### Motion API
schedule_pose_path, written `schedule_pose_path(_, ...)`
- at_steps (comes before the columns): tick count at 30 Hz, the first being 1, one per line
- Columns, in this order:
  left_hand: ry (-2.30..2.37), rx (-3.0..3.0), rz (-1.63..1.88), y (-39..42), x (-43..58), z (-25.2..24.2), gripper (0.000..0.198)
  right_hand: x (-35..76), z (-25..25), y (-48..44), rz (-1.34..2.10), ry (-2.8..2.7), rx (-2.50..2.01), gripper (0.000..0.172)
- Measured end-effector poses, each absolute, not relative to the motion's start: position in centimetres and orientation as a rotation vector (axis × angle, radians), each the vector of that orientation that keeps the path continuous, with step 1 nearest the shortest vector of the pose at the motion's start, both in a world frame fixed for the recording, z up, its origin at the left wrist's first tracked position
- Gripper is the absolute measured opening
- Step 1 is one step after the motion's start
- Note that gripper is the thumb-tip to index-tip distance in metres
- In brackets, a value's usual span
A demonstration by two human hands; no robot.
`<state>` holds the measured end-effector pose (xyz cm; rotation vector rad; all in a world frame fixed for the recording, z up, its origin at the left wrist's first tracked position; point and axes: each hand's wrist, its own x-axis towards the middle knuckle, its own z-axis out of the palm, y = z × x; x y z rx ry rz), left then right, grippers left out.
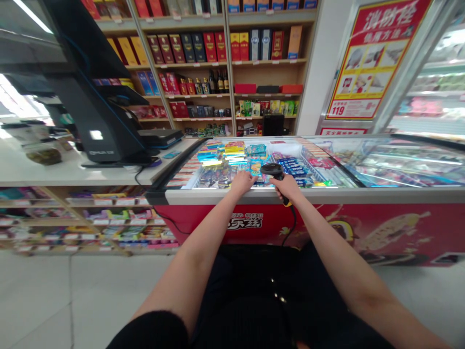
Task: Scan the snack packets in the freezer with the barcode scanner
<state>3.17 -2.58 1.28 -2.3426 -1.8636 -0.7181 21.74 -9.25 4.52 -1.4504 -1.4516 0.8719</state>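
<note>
My right hand [286, 188] is clenched round a corded barcode scanner [273, 170] above the glass-topped freezer's rim [312, 196]; my left hand [241, 182] rests open on that rim (bright packets [218, 162] lie just beyond).

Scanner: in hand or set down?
In hand: the right hand grips the handheld barcode scanner, its cord hanging below.

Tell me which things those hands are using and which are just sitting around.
Being used:
right hand holding a black corded barcode scanner
left hand beside bright foil packets in a long grey-rimmed freezer

Just sitting around:
black checkout screen
dark glass wine bottles on wooden shelves
red paper poster
</note>
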Motion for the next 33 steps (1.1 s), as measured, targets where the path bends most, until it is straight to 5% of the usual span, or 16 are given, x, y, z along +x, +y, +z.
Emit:
schedule_pose_path(6, -1.679, -2.495, -0.724, -2.8, 2.7, 1.0, 0.029, 21.9, 4.5, -9.3, 0.876, -1.459, -1.462, 0.022)
schedule_pose_path(20, -2.214, -2.152, -1.112, -2.6, 2.4, 1.8, 0.026, 21.8, 4.2, -9.0, 0.858, -1.486, -1.449, 0.022)
schedule_pose_path(33, -1.995, -2.296, -1.283, -1.8, 2.0, 1.0, 0.020, 21.3, 4.7, -10.1, 0.800, -1.515, -1.478, 0.018)
